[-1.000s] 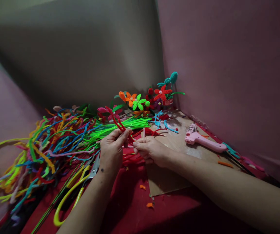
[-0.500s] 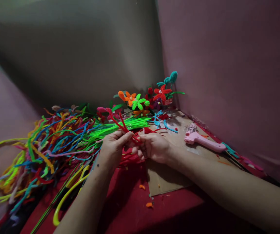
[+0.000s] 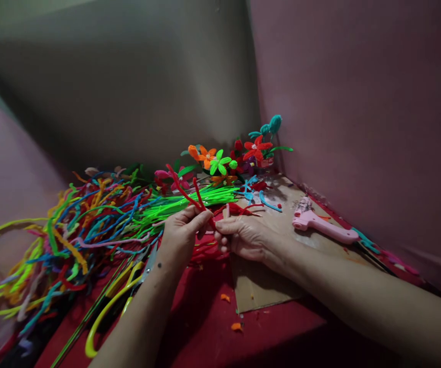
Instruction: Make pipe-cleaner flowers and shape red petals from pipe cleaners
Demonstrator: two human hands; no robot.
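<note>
Between my two hands is a red pipe cleaner (image 3: pixel 184 190), its two free ends sticking up to the left. My left hand (image 3: pixel 184 227) pinches it between thumb and fingers. Close beside it, the thumb and fingers of my right hand (image 3: pixel 241 235) are closed on the lower part of the same pipe cleaner. The spot where they meet is partly hidden by the fingers. Just behind the hands lie more red pipe cleaner pieces (image 3: pixel 239 208) and a bundle of bright green pipe cleaners (image 3: pixel 190 199).
A tangled heap of coloured pipe cleaners (image 3: pixel 90 220) lies left, with yellow-handled scissors (image 3: pixel 101 317) before it. Finished pipe cleaner flowers (image 3: pixel 218 162) stand at the back. A pink glue gun (image 3: pixel 330 228) rests right on cardboard (image 3: pixel 266 281). Orange scraps (image 3: pixel 237 327) dot the red cloth (image 3: pixel 197 317).
My right hand's fingers have closed in further around the lower part of the red pipe cleaner. Its upper ends stand slightly steeper. The whole view has shifted a little.
</note>
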